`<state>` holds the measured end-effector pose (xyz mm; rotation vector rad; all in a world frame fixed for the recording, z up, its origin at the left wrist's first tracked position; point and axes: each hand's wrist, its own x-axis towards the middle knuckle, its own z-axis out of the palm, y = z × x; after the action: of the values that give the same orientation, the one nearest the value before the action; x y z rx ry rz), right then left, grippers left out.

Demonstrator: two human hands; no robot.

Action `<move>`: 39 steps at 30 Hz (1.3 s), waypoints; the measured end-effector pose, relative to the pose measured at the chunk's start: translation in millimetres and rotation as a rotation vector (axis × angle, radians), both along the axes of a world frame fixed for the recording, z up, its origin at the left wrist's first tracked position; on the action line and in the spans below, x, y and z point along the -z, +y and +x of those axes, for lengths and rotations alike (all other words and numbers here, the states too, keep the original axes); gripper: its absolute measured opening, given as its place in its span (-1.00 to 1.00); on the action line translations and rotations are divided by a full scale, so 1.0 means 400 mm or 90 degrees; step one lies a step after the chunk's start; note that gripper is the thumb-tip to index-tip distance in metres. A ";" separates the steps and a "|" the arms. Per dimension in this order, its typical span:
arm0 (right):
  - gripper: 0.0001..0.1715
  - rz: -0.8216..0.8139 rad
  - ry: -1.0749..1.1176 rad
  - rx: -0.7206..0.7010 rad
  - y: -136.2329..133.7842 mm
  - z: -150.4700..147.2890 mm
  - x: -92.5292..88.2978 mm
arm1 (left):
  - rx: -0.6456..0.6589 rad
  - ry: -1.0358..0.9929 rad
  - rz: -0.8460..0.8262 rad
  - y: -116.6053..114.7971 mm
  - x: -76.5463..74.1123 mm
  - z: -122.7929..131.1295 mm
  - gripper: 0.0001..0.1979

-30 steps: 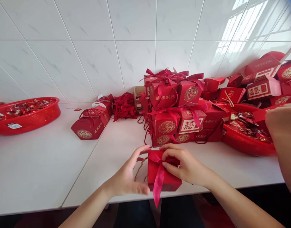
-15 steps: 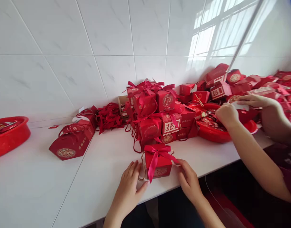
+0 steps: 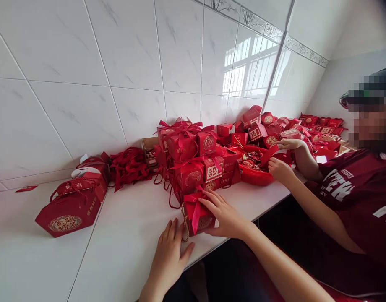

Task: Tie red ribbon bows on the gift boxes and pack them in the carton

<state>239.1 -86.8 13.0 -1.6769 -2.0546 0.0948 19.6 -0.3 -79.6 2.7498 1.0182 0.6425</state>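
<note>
**At the counter's front edge, two hands on a ribboned box**

Near the front edge of the white counter [image 3: 123, 239] stands a small red gift box [image 3: 203, 221], upright and tied with a red ribbon bow [image 3: 195, 206]. A twisted cord handle [image 3: 184, 222] hangs down its left side.

The left hand [image 3: 169, 256] lies flat on the counter just left of the box. Its fingers are stretched out and slightly apart, holding nothing, with the tips at the cord handle.

The right hand [image 3: 227, 217] covers the box's right side. Its fingers reach across the top toward the bow; the thumb is hidden, so a firm clamp cannot be told.

Just behind the box rises a stack of ribboned red boxes [image 3: 193, 165]. To the left lie a heap of loose red ribbons [image 3: 130, 165] and a larger red carry box [image 3: 70, 207] with a gold emblem.

To the right sits a red basin [image 3: 256, 175] of wrapped sweets. A co-worker in a dark red shirt [image 3: 356, 197] has one hand [image 3: 279, 170] at the basin's rim and the other hand [image 3: 290, 144] beyond it, holding a red piece between them. More red boxes [image 3: 319, 130] line the counter behind, against the tiled wall [image 3: 86, 84].
</note>
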 end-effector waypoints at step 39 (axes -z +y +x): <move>-0.18 0.108 0.592 0.014 0.050 0.052 0.234 | -0.655 -0.344 0.149 0.169 -0.235 -0.366 0.21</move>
<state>260.0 -66.8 -80.5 -1.2006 -1.2901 0.5592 -126.6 67.1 14.6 1.7876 2.2297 1.5717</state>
